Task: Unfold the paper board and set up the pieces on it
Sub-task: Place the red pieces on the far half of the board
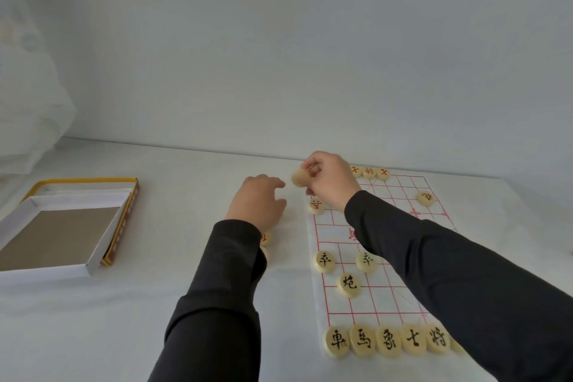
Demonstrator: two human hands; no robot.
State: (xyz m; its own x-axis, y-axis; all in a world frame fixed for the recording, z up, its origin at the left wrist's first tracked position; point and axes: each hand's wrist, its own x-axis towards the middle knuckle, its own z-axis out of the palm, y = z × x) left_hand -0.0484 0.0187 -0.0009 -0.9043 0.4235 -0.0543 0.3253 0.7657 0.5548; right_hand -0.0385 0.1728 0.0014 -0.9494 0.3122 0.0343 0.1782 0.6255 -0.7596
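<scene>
Right-hand grip (pixel 330 178) pinches a pale round wooden piece (pixel 299 177) just over the red-gridded white paper board's (pixel 335 236) far-left corner.

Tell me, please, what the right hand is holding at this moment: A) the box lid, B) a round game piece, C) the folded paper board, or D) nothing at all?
B: the right hand pinches a pale round piece between its fingers.
</scene>
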